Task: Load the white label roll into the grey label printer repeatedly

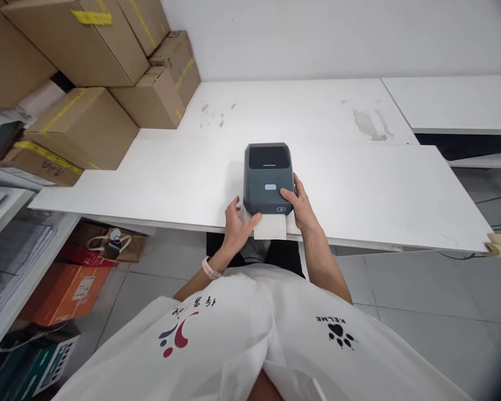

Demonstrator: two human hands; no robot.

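Note:
A dark grey label printer sits near the front edge of the white table, with a dark window on its lid and a pale button. Out of its front a blank white label sticks past the table edge. My right hand grips the printer's right side, the thumb on top by the front corner and the fingers along the side. At the front left corner is my left hand, thumb and fingers spread apart, with the thumb tip at the label's left edge where it leaves the printer.
Cardboard boxes with yellow tape are stacked at the back left of the white table. Below left, a shelf stands beside an orange box and a paper bag. A wall rises behind the table.

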